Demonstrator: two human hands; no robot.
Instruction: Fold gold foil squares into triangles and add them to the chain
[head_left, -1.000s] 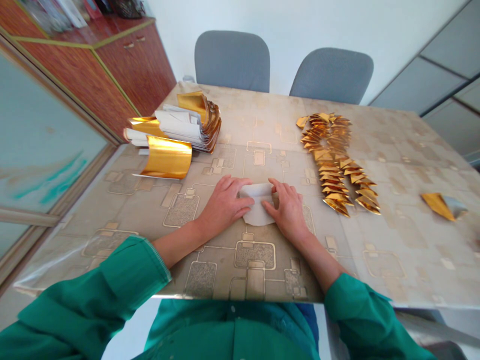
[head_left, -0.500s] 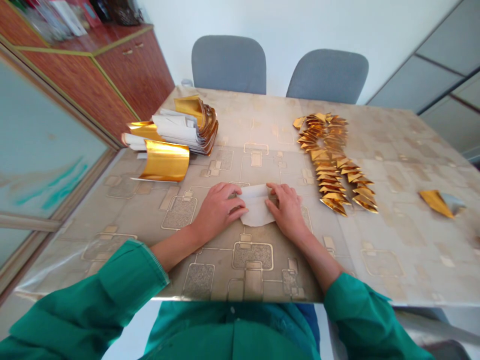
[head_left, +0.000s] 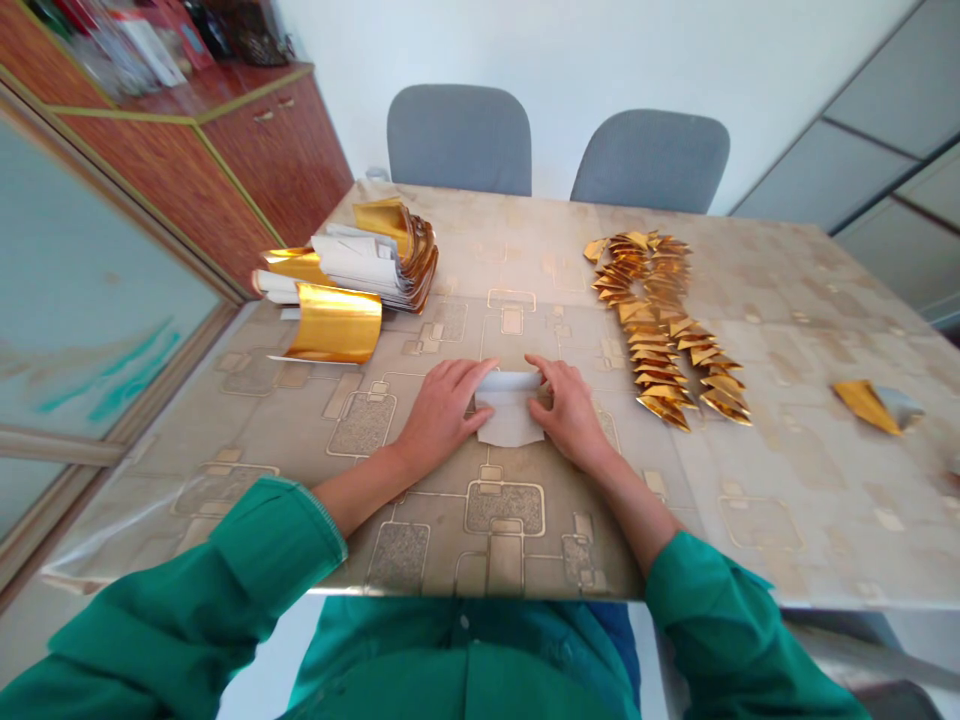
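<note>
A small white sheet of paper [head_left: 510,418] lies folded on the patterned table [head_left: 315,470], white side up. My left hand [head_left: 441,410] presses its left edge with the fingers laid over the fold. My right hand [head_left: 570,412] holds the right edge the same way, fingers curled onto the paper. Both hands pin the paper flat against the table, close to my body.
A stack of gold-and-white foil sheets [head_left: 352,270] sits at the back left. A long row of folded gold triangles [head_left: 667,330] lies to the right. One loose gold piece [head_left: 874,405] rests far right. Two grey chairs [head_left: 459,138] stand behind the table; a wooden cabinet [head_left: 225,150] is left.
The top flap of the white paper has been folded down flatter, and both hands have shifted slightly along the fold. The camera has tilted a little.
</note>
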